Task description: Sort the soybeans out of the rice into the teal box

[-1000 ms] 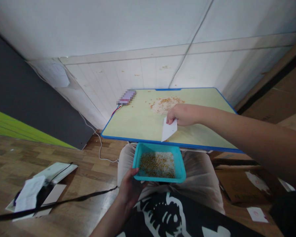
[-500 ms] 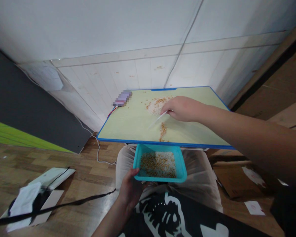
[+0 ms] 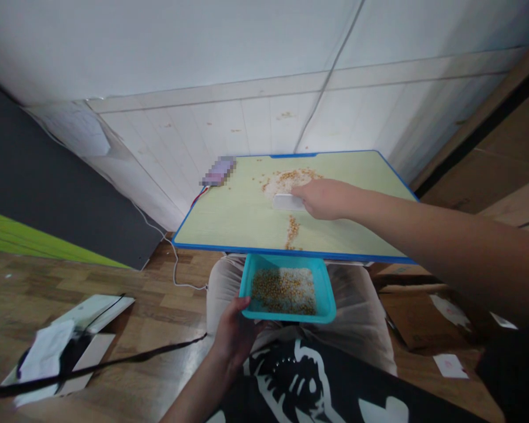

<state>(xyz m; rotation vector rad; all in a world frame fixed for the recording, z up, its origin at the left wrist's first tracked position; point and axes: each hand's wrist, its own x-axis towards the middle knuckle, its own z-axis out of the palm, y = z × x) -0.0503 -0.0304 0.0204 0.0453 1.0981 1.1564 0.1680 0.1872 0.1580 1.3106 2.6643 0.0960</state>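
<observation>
My left hand (image 3: pixel 235 335) grips the near left corner of a teal tray (image 3: pixel 324 296) holding rice and yellow grains, just below the table's front edge. My right hand (image 3: pixel 321 198) holds a white card (image 3: pixel 286 202) edge-down on the blue-rimmed green table (image 3: pixel 229 217), at the near side of a pile of rice and grains (image 3: pixel 288 179). A thin trail of grains (image 3: pixel 292 230) runs from the card towards the front edge above the tray.
A small blurred device (image 3: pixel 219 171) with a cable lies at the table's far left corner. Papers and a black strap (image 3: pixel 57 352) lie on the wooden floor to the left. Cardboard (image 3: pixel 423 317) and paper scraps lie to the right. A white panelled wall stands behind the table.
My right hand moved the card from the table's front edge back to the grain pile. A trail of grains now lies on the table. The tray stayed under the edge.
</observation>
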